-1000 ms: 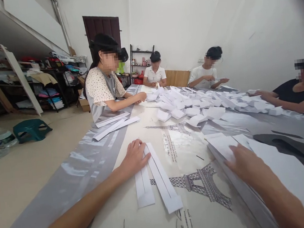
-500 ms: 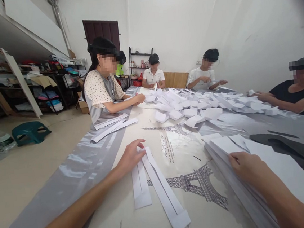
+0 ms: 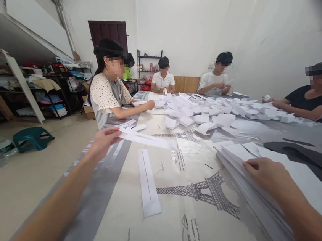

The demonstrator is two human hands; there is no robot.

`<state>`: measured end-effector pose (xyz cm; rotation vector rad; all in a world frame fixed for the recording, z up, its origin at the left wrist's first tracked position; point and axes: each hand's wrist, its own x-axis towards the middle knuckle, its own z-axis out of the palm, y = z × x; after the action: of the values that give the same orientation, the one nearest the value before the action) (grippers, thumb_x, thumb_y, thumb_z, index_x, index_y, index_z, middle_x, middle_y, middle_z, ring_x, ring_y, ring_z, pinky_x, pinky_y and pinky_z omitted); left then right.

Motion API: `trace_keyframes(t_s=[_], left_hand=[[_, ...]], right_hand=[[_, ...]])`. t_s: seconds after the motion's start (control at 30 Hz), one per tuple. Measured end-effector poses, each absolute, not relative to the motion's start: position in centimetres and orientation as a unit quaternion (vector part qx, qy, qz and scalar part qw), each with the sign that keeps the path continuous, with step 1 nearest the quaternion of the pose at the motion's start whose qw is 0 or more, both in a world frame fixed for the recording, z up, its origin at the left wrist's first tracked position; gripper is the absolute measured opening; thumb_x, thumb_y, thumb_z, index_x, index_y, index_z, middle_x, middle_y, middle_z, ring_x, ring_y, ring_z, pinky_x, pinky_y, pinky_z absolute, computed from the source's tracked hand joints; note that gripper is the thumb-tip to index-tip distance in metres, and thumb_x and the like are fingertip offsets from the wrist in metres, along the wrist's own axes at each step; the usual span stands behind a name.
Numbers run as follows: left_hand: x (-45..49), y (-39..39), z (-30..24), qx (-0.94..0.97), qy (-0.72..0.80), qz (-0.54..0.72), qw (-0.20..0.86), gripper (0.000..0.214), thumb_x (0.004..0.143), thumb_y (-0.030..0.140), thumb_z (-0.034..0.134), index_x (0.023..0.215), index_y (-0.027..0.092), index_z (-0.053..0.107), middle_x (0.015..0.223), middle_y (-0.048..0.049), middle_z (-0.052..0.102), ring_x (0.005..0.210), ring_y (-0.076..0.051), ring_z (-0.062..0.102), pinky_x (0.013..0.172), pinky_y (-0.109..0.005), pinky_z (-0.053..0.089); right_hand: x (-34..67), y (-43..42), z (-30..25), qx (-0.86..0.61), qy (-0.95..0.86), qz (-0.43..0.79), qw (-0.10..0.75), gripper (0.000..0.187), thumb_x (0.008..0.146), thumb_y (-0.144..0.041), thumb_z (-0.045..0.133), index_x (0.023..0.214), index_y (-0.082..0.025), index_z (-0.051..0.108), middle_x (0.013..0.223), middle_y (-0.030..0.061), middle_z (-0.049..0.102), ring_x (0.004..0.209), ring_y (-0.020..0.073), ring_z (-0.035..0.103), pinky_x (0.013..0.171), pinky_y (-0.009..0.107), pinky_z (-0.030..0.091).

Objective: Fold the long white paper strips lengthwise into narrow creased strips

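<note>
As my feed shows it, the work surface is a long table (image 3: 111, 225) with a cream, grey-bordered cover, in a white-walled room. A dark door (image 3: 108, 30) and a black rack (image 3: 150, 57) stand at the rear. Four co-workers (image 3: 105, 93) sit around a heap of folded white papers (image 3: 200, 112).

I note the left hand (image 3: 105, 141) grasping one end of a folded paper strip (image 3: 145, 138), raised above the cover; its far end is blurred. A second strip (image 3: 148, 183) lies flat nearer me. The right hand (image 3: 267, 174) rests with curled fingers on a paper stack (image 3: 231, 163); I cannot tell whether it pinches a sheet.

The table's left edge borders open floor, where a green stool (image 3: 33, 138) stands well apart. Printed cover extends between second strip and stack, giving room for moving.

The print shows a lattice tower (image 3: 203, 194); below it I read "France". Smaller lettering and the bottle labels (image 3: 6, 145) are illegible.
</note>
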<state>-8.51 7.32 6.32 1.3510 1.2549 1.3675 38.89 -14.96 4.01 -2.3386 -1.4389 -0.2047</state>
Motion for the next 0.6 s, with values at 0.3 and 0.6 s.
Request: trace_keyframes(t_s=[0.3, 0.6], left_hand=[[-18.0, 8.2, 3.7, 0.529, 0.701, 0.426, 0.218, 0.027, 0.067, 0.016, 0.071, 0.049, 0.016, 0.051, 0.041, 0.001, 0.047, 0.066, -0.026, 0.067, 0.065, -0.027, 0.05], [-15.8, 7.3, 6.9, 0.607, 0.674, 0.394, 0.15, 0.024, 0.078, 0.034, 0.064, 0.065, 0.018, 0.052, 0.065, -0.0052, 0.06, 0.094, -0.032, 0.065, 0.078, -0.034, 0.05]], right_hand=[[38.2, -14.6, 5.5, -0.879, -0.465, 0.011, 0.105, 0.027, 0.083, -0.038, 0.053, 0.085, -0.023, 0.075, 0.082, 0.0126, 0.073, 0.07, 0.0303, 0.065, 0.061, 0.035, 0.041], [33.5, -15.8, 7.3, -0.885, -0.423, -0.101, 0.165, 0.039, 0.091, -0.043, 0.043, 0.106, -0.022, 0.072, 0.087, 0.0189, 0.073, 0.075, 0.0383, 0.064, 0.057, 0.039, 0.039]])
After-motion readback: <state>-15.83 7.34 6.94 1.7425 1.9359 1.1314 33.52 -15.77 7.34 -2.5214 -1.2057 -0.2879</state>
